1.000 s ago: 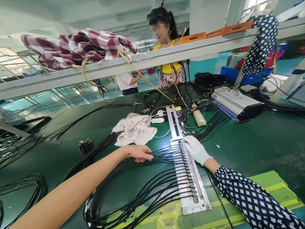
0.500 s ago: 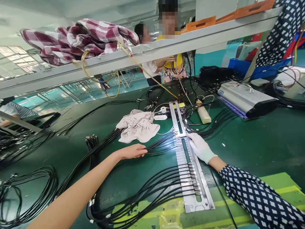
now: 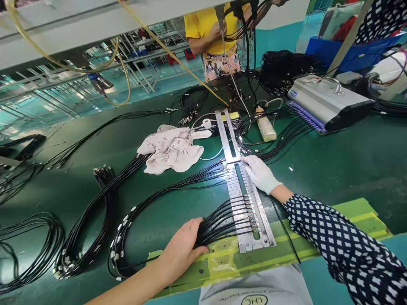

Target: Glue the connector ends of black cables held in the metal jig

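Note:
My left hand (image 3: 187, 243) is closed round a bunch of black cables (image 3: 219, 222) whose ends lie in the near slots of a long slotted metal fixture (image 3: 243, 207). My right hand (image 3: 260, 173), in a white glove, grips the fixture's right edge, its fingertips beside the crossbar; what lies under them is hidden. A second bundle of black cables (image 3: 181, 184) runs from the fixture's middle slots, under a bright spot of light, and curves down to the left. A pale crumpled cloth (image 3: 171, 148) with small pins on it lies left of the fixture.
A silver machine (image 3: 330, 101) with cables along its violet-lit side stands at the back right. Coiled cables (image 3: 38, 245) lie at left. A yellow hose (image 3: 171, 53) hangs from the overhead rail (image 3: 79, 21). Another person (image 3: 219, 38) stands behind the bench holding cables.
My left hand has left the middle cables and moved down toward me, now gripping the nearer bunch. My right hand stays at the fixture. The view has tilted downward.

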Demonstrator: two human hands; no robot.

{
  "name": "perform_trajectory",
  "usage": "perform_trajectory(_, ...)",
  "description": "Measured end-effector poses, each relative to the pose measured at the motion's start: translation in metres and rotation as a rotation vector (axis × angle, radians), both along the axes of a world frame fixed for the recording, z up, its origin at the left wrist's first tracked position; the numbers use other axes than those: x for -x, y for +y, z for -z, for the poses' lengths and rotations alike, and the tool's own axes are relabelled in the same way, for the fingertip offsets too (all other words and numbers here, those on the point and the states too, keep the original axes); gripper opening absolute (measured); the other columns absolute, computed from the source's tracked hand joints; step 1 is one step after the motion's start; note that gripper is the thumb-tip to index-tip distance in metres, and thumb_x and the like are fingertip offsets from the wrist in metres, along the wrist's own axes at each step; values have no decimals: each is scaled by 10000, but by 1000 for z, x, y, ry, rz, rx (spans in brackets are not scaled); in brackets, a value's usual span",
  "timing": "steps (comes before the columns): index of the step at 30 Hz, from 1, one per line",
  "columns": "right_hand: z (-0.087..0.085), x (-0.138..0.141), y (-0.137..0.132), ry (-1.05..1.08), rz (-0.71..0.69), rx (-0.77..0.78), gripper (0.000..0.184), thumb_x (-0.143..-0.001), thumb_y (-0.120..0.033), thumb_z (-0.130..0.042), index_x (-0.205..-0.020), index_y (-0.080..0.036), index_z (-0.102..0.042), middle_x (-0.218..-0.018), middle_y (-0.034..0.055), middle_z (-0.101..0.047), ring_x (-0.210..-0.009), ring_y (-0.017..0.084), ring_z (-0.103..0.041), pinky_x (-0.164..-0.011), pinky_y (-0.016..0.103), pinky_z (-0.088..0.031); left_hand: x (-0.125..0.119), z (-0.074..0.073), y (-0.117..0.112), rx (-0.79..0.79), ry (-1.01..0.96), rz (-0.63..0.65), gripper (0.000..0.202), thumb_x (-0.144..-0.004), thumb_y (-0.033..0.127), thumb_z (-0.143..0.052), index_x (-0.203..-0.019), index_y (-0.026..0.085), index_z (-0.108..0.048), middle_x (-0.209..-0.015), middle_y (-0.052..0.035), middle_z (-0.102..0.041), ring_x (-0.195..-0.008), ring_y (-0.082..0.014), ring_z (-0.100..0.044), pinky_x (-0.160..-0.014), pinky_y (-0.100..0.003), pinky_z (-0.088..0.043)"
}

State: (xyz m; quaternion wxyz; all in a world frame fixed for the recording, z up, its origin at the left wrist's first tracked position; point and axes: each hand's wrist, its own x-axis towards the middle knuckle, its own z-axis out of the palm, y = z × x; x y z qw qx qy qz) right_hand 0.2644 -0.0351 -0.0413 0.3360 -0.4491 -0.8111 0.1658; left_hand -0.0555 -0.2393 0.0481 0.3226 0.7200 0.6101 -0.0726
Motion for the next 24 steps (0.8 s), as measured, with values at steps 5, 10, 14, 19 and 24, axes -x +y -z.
perform_trajectory(5, -5, 0, -2, -9, 6, -3, 426, -1004, -217, -413, -1417, -241, -511, -1337, 103, -572, -1204, 268, -549, -1072, 475, -479, -13, -13, 12, 86, 16, 14, 102, -895, 306, -479, -884, 206, -495, -982, -52, -600, -873, -212, -573, -763, -330, -409)
perform_trajectory(10, -7, 0, -3, -17, 5, -4, 419, -1007, -225, -413, -1412, -244, -518, -1338, 104, -571, -1199, 274, -548, -1067, 476, -477, -16, -48, 34, 258, -67, -26, 247, -912, 447, -481, -950, 204, -483, -899, -15, -551, -808, -175, -509, -706, -286, -376)
perform_trajectory(14, -5, -1, -2, -21, 9, 0, 410, -1015, -238, -412, -1410, -245, -521, -1345, 106, -566, -1203, 279, -544, -1068, 482, -474, -23, -76, 51, 385, -265, -75, 441, -931, 610, -478, -1077, 201, -558, -825, 18, -521, -688, -128, -430, -615, -254, -336)
perform_trajectory(19, -5, 0, -2, -23, -2, -9, 403, -1014, -242, -419, -1401, -249, -532, -1334, 105, -573, -1192, 277, -552, -1056, 481, -487, -17, -64, 53, 340, -203, -37, 489, -965, 616, -393, -938, 177, -605, -746, -9, -556, -648, -141, -460, -606, -263, -342)
perform_trajectory(24, -6, -1, -3, -20, -7, -16, 410, -1018, -238, -403, -1408, -255, -528, -1331, 106, -573, -1198, 279, -554, -1064, 488, -485, 2, -45, 56, 259, -230, 10, 500, -997, 591, -347, -884, 185, -615, -846, -26, -600, -756, -154, -509, -704, -270, -369)
